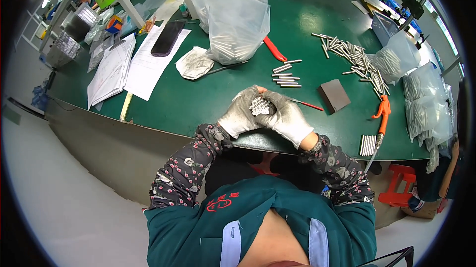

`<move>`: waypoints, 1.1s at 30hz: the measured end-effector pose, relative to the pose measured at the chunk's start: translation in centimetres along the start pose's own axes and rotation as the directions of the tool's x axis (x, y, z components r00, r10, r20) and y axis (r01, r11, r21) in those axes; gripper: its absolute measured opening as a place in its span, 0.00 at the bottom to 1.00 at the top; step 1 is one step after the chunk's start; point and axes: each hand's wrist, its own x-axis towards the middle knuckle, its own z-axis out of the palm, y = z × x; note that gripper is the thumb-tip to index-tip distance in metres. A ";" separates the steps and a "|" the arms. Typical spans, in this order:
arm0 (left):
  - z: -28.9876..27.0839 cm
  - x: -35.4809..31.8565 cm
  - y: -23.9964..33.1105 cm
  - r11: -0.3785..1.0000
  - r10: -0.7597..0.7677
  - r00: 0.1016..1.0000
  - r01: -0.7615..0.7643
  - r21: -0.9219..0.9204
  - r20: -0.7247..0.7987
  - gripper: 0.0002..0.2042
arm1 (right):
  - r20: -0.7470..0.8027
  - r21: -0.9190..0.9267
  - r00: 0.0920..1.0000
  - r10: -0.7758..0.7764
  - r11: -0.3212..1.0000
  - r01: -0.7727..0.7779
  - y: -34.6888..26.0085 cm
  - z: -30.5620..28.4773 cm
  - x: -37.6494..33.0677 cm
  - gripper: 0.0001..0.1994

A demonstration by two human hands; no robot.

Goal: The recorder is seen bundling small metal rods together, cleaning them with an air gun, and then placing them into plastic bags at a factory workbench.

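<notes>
Both my hands wear whitish work gloves and meet over the front of the green bench. Between them they hold a bundle of metal pins [260, 106], whose round ends face up. My left hand [241, 114] wraps the bundle from the left, and my right hand [288, 120] closes round it from the right. Just beyond the right hand lies a thin tool with a red handle [312, 105]. Several loose pins [286, 80] lie in a row past my hands. To their right sits a dark grey block [334, 95].
Clear plastic bags of pins [233, 34] stand at the back, beside a folded white cloth [195, 63]. A phone [167, 38] rests on papers [148, 69] at left. At right are a pile of pins [352, 56], an orange air gun [383, 113], lined-up pins [368, 145] and more bags [427, 101].
</notes>
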 end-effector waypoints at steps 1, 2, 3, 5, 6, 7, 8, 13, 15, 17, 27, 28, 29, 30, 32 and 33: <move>0.1 0.0 0.2 1.000 -0.003 1.000 0.003 -0.016 -0.016 0.33 | 0.002 0.052 1.000 -0.028 0.998 0.028 0.5 0.2 0.1 0.27; 0.2 0.0 0.3 0.999 -0.007 0.999 0.006 -0.033 -0.031 0.32 | 0.002 0.103 0.998 -0.056 0.993 0.056 0.8 0.2 0.1 0.27; 0.1 0.0 0.3 1.000 -0.005 1.000 0.004 -0.031 -0.030 0.32 | 0.000 0.103 0.998 -0.058 0.993 0.058 0.9 0.1 0.2 0.27; -0.1 -0.1 0.1 0.997 -0.031 1.000 0.031 0.065 0.001 0.33 | 0.023 0.192 0.999 -0.026 0.981 0.021 0.7 0.1 0.3 0.24; -0.1 -0.1 0.1 0.997 -0.031 1.000 0.031 0.066 0.001 0.33 | 0.022 0.193 0.999 -0.027 0.981 0.022 0.4 -0.3 0.2 0.24; -0.1 -0.2 0.4 0.997 -0.070 0.998 0.069 0.027 0.012 0.32 | 0.058 0.118 0.997 0.053 0.991 -0.059 -0.7 -1.2 0.1 0.22; -0.1 -0.2 0.6 0.994 -0.108 0.994 0.108 -0.011 0.024 0.31 | 0.088 0.039 0.987 0.135 0.990 -0.139 -1.2 -1.6 0.1 0.21; 0.0 -0.2 0.8 0.992 -0.110 0.994 0.111 -0.068 0.019 0.27 | 0.033 0.065 0.989 0.147 0.987 -0.149 -0.5 -2.3 0.1 0.15; 0.2 0.0 0.8 0.995 -0.084 0.996 0.084 -0.051 -0.013 0.27 | -0.007 0.077 1.000 0.018 0.997 -0.017 0.4 -1.6 -0.1 0.14; -0.1 -0.1 0.7 0.997 -0.079 0.997 0.079 -0.021 -0.010 0.27 | -0.038 0.103 0.999 0.013 0.995 -0.009 0.2 -1.0 0.1 0.14; -0.1 -0.3 0.2 0.998 -0.039 0.998 0.037 -0.041 -0.056 0.28 | -0.079 0.065 0.997 -0.025 0.997 0.031 0.3 -0.6 0.3 0.14; -0.1 -0.3 0.2 0.999 -0.037 0.998 0.035 -0.041 -0.055 0.28 | -0.067 0.065 0.997 -0.025 0.997 0.029 0.2 -0.9 0.3 0.14; -0.2 -0.4 0.1 0.997 -0.069 0.996 0.068 -0.028 -0.055 0.28 | -0.056 0.065 0.998 -0.024 0.998 0.027 0.2 -1.2 0.3 0.14; -0.2 -0.4 0.0 0.995 -0.101 0.993 0.101 -0.015 -0.054 0.28 | -0.070 0.031 0.997 -0.011 0.999 0.013 0.3 -1.5 0.3 0.14; -0.2 -0.4 -0.1 0.992 -0.113 0.992 0.110 -0.063 -0.050 0.28 | -0.095 -0.274 0.995 -0.042 0.962 0.014 -0.6 -2.7 0.0 0.12; -0.3 -0.6 -0.2 0.987 -0.128 0.990 0.122 -0.109 -0.051 0.28 | -0.057 -0.478 0.997 -0.046 0.878 0.013 -1.2 -3.5 0.0 0.12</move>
